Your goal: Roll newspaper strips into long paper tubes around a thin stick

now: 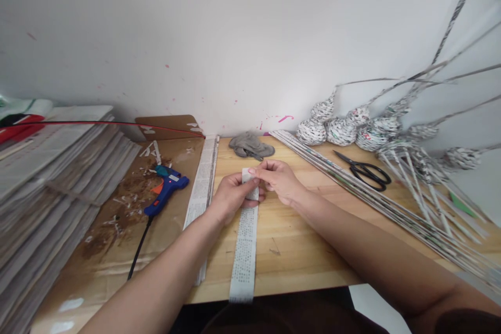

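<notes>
A long printed paper strip (244, 255) runs from my fingers down to the table's front edge. My left hand (237, 195) is closed on its upper part, the thumb lying over the paper. Beside it on the right, my right hand (276, 180) pinches the strip's top right corner between thumb and fingertips. Both hands are close together above the wooden table (313, 255). Just behind them lies a crumpled grey cloth (250, 145).
A blue glue gun (166, 190) lies on stained cardboard (172, 240), left of a stack of paper strips (200, 188). Newspapers (62, 182) are piled far left. Long paper rods (344, 180), black scissors (366, 171) and several woven paper gourds (340, 131) occupy the right.
</notes>
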A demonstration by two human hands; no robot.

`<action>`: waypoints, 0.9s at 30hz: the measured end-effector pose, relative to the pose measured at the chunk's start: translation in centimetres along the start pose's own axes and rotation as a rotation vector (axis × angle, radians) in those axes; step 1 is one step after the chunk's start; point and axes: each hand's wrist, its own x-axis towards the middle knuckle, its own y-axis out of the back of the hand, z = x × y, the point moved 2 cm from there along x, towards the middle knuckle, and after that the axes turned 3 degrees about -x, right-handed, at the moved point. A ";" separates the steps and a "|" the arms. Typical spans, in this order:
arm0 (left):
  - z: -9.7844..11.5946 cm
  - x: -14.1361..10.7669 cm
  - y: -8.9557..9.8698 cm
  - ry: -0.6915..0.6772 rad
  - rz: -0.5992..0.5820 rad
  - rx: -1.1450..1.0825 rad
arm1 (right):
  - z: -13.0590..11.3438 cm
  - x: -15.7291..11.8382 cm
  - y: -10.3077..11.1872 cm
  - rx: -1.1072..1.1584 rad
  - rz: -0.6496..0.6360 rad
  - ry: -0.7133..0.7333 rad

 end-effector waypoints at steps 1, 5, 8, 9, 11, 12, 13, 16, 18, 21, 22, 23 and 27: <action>0.0 0.1 0.1 0.001 -0.003 -0.009 | -0.1 0.0 0.1 -0.011 -0.030 -0.006; -0.1 0.3 0.2 -0.004 0.007 -0.016 | -0.5 -0.1 0.1 -0.081 -0.173 -0.005; -0.2 0.4 0.2 -0.017 -0.015 0.006 | -0.4 0.0 0.1 -0.070 -0.129 -0.015; -0.3 0.4 0.2 -0.024 -0.030 0.019 | -0.2 0.0 0.1 -0.061 -0.106 -0.024; -0.3 0.5 0.2 -0.034 -0.059 0.052 | 0.1 0.2 0.1 -0.045 -0.079 -0.041; -0.3 0.5 0.2 -0.035 -0.064 0.068 | 0.2 0.2 0.1 -0.039 -0.075 -0.045; -0.3 0.5 0.3 -0.033 -0.063 0.083 | 0.3 0.3 0.2 -0.033 -0.076 -0.048; -0.4 0.5 0.4 -0.013 -0.055 0.123 | 0.5 0.5 0.3 -0.006 -0.077 -0.038; -0.5 0.5 0.4 -0.012 -0.076 0.166 | 0.6 0.6 0.3 0.015 -0.075 -0.024; -0.5 0.4 0.2 -0.022 -0.119 0.267 | 0.6 0.9 0.6 0.034 -0.078 -0.006; -0.4 0.4 0.2 -0.021 -0.134 0.304 | 0.6 1.0 0.7 0.039 -0.092 -0.005; -0.2 0.3 0.3 -0.021 -0.145 0.341 | 0.6 1.2 1.0 0.050 -0.115 -0.012; 2.0 0.0 1.4 -0.067 -0.029 0.446 | 0.7 1.8 2.2 0.150 -0.286 -0.113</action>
